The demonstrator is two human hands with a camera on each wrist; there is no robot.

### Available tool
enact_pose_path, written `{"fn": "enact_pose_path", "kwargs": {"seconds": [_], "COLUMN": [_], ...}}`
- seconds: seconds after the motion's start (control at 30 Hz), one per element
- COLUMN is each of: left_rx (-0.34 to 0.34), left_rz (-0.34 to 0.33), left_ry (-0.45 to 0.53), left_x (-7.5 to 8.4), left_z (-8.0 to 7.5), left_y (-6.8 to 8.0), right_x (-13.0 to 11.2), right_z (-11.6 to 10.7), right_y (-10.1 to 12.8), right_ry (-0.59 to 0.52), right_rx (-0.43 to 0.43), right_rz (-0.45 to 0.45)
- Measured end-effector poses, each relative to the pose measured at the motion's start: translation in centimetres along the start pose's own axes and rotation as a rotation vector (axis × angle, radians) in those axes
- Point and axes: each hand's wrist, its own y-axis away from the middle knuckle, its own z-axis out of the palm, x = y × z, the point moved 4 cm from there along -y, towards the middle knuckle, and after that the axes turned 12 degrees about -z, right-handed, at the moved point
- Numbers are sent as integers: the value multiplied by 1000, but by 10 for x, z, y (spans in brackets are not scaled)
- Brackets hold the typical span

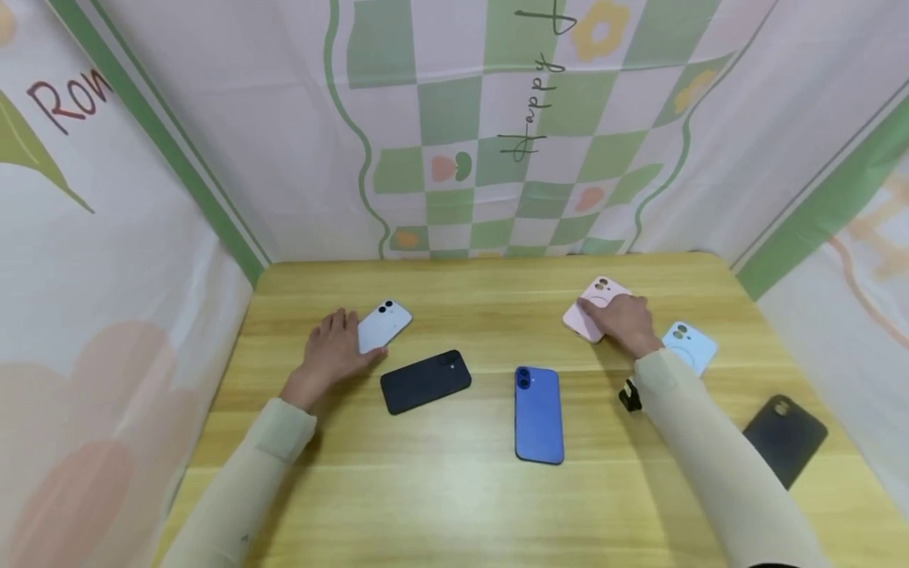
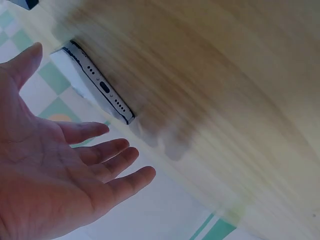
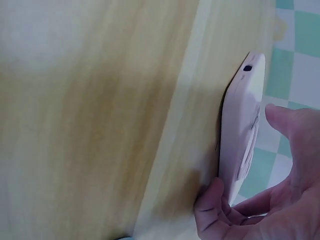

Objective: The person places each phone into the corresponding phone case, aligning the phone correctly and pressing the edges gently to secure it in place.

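Observation:
At the left of the table lies a white phone (image 1: 384,325), its bottom edge with the charging port facing the left wrist view. My left hand (image 1: 332,347) is spread beside it, thumb and fingers apart, holding nothing. At the back right, a pink phone case (image 1: 585,322) lies on the table with its camera cutouts away from me. My right hand (image 1: 626,322) has its fingers curled at the case's right edge. In the right wrist view the thumb stands above the pink case (image 3: 239,120), seemingly off its surface.
A black phone (image 1: 426,382) and a blue phone (image 1: 539,416) lie mid-table. Partly behind the right arm are a light blue phone case (image 1: 699,347) and a black phone case (image 1: 787,434). A small black object (image 1: 629,395) shows at the right wrist. Printed curtains (image 1: 298,158) surround the table.

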Motion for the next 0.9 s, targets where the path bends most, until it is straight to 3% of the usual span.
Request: {"fn": "enact_pose_path", "kwargs": {"seconds": [0.17, 0.57, 0.9], "left_rx": [-12, -24, -7], "left_rz": [-21, -44, -37], "left_ry": [-5, -34, -21], "left_x": [1, 6, 13], "left_z": [2, 2, 1], "left_y": [-2, -4, -5], "right_x": [-2, -9, -15], "right_z": [1, 3, -2], "right_y": [-3, -8, -10], "right_ry": [-16, -24, -62], "right_rx": [-29, -66, -69], "right_rz": [54, 89, 21]}}
